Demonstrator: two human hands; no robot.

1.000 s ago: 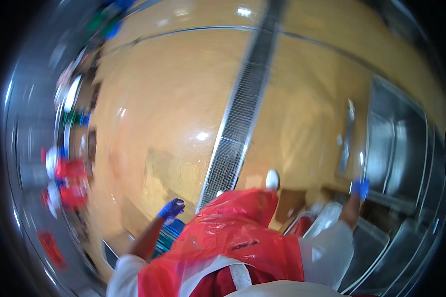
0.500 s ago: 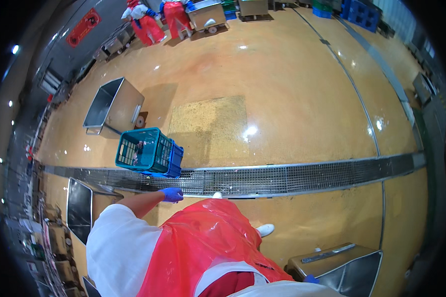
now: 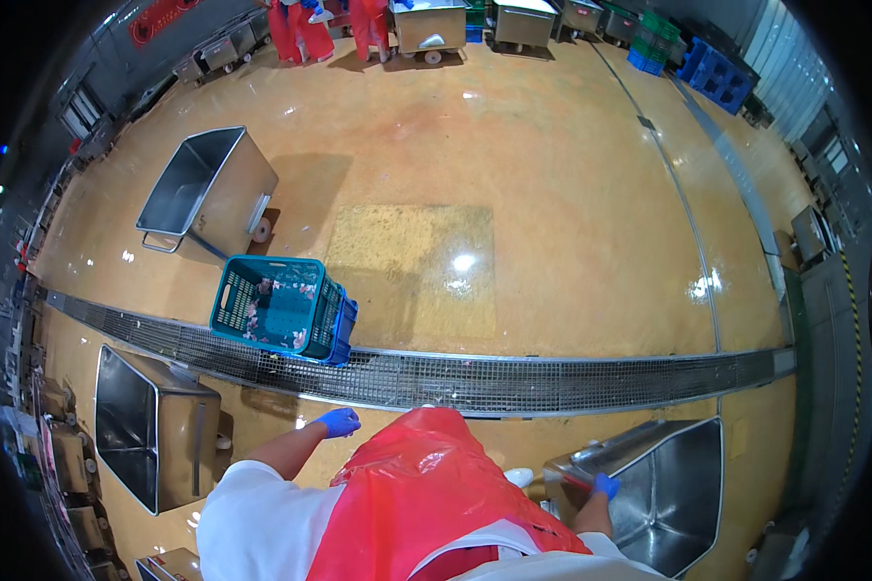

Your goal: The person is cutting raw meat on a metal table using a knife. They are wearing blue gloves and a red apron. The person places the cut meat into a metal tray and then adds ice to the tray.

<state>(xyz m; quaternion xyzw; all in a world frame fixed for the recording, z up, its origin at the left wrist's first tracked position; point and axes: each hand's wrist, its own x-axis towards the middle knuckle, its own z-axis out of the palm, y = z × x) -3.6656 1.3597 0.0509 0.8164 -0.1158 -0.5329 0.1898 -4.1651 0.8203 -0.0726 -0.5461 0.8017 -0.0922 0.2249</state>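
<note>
right hand (image 3: 606, 485): blue glove, closed on the near rim of a steel tub cart (image 3: 683, 504) at lower right; fingers wrap the edge, a red bit shows just beside the glove, too small to tell what it is
steel tub cart: open top, inside looks bare metal, sits just below the floor drain grate (image 3: 513, 378), close to the person's right side
left hand (image 3: 338, 422): blue glove, free in the air, holds nothing, fingers loosely curled, half open; forearm bare, white sleeve above
nearest to left hand: drain grate just ahead of it, teal crate beyond that
teal crate (image 3: 276, 305): slotted plastic, sits on a blue crate (image 3: 343, 334), pale pink pieces inside, lower edge over the grate; stands between the left hand and the open floor
apron (image 3: 426, 504): red plastic, covers the person's front, hides the floor between both hands
white boot toe (image 3: 519, 476): peeks out beside the apron, near the cart corner
second tub cart (image 3: 155, 441): steel, lower left, well apart from the left hand
third tub cart (image 3: 208, 189): steel, tilted view, wheel visible, behind the teal crate
floor (image 3: 513, 194): orange, glossy, wet glare spots, paler square patch in the middle
far back: people in red aprons (image 3: 291, 24) at a steel cart (image 3: 428, 24), stacked blue crates (image 3: 712, 77) and green crates (image 3: 654, 24) at top right
way to the cart: nothing between right hand and rim, already touching
</note>
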